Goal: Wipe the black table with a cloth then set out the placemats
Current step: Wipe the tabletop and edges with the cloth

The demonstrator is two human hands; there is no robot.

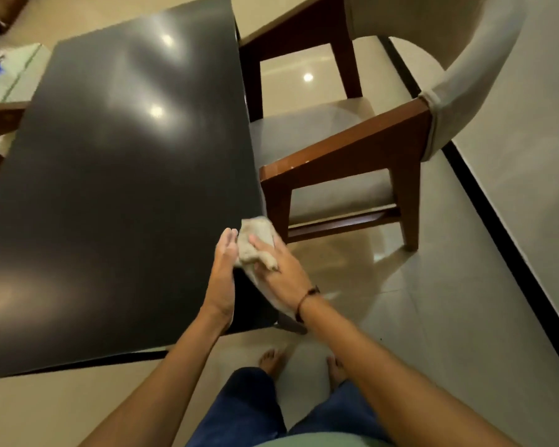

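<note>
The black table [123, 175] fills the left and middle of the head view, glossy with light reflections. A beige cloth [255, 237] lies bunched at the table's near right corner. My right hand [279, 272] lies over the cloth with its fingers curled into it, and a strip of cloth pokes out between the fingers. My left hand [223, 272] stands on edge beside the cloth with straight fingers, its palm touching the cloth's left side. No placemats are in view.
A wooden armchair [346, 150] with grey cushions stands tight against the table's right side. A low side table [20, 79] with blue items sits at the far left. My bare feet [271, 359] stand on the tiled floor below the table's near edge.
</note>
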